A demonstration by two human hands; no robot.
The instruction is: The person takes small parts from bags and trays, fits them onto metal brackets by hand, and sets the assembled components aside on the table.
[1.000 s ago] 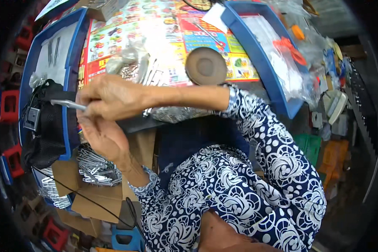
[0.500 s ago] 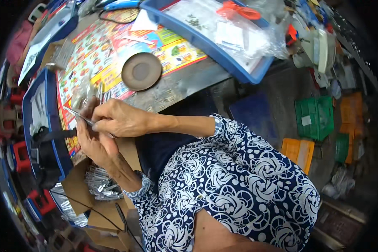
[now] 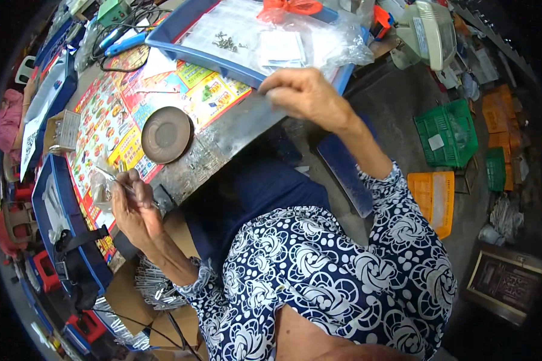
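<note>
My left hand (image 3: 137,207) is closed round a thin silver metal rod (image 3: 106,172), whose one end sticks out past the fingers beside a clear plastic bag (image 3: 100,191). My right hand (image 3: 307,99) is raised over the near edge of a blue tray (image 3: 247,77). Its fingers are curled together and slightly blurred at the tips; whether anything is between them is hidden. Inside the tray lie a small heap of tiny metal parts (image 3: 226,42), white paper and plastic bags. A round brown dish (image 3: 165,135) sits on the table between my hands.
Printed colour sheets (image 3: 102,129) cover part of the table. A second blue tray (image 3: 54,201) with a black strap (image 3: 81,240) stands at the left. Below is a cardboard box of metal rods (image 3: 153,283). Green (image 3: 445,135) and orange crates (image 3: 430,198) stand on the floor at the right.
My right hand has left the rod and swung right and away from me to the tray's edge. My left hand still grips the rod. The view has shifted somewhat.
</note>
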